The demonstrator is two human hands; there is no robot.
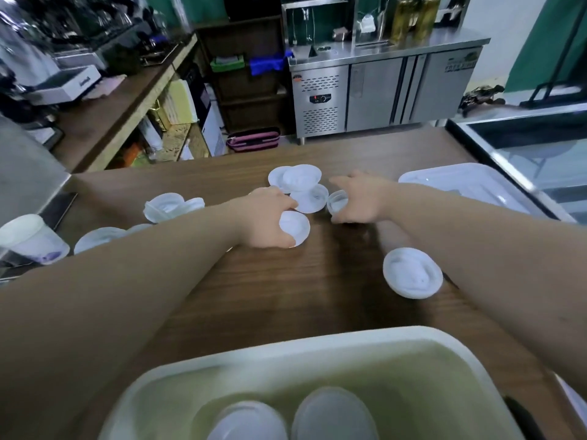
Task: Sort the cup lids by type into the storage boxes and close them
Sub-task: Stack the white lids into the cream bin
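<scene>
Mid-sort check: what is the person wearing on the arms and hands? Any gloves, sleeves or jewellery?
Nothing worn shows in the head view. The left hand and right hand are ungloved, with no rings visible. The left forearm and right forearm are bare to the frame edge: no sleeves, watch, bracelet or markings, though the picture is slightly blurred.

- Lighting was even and moderately bright; soft shadows lay on the table [286, 296].
- The near storage box [317, 341] was out of focus.
- Frame edges bowed with wide-angle distortion.
</scene>
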